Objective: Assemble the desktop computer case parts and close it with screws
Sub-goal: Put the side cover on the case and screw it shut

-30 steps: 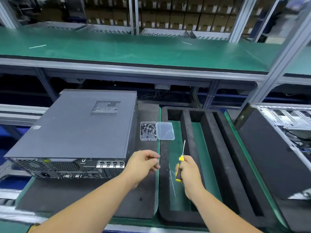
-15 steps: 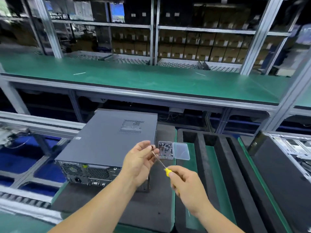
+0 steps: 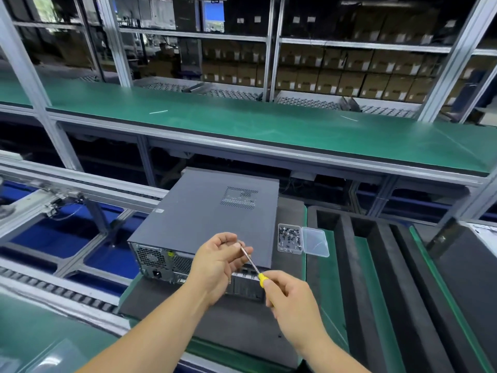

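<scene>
A dark grey desktop computer case (image 3: 204,222) lies flat on a black foam pad (image 3: 231,321), its rear ports facing me and its side panel on top. My right hand (image 3: 291,305) grips the yellow handle of a screwdriver (image 3: 251,263), whose shaft points up and left. My left hand (image 3: 217,262) is raised in front of the case, its fingertips pinched together at the screwdriver's tip; what they pinch is too small to make out. A small clear box of dark screws (image 3: 289,238) stands to the right of the case, its lid (image 3: 315,241) open beside it.
A black foam tray (image 3: 376,278) with long slots lies to the right. Another black panel (image 3: 468,265) sits at the far right edge. A roller conveyor (image 3: 53,289) runs on the left, and a green shelf (image 3: 242,122) crosses above behind the case.
My view has lifted and swung left. The screwdriver has swung from upright to slanting up-left, and my left hand's fingertips have met its tip in front of the case.
</scene>
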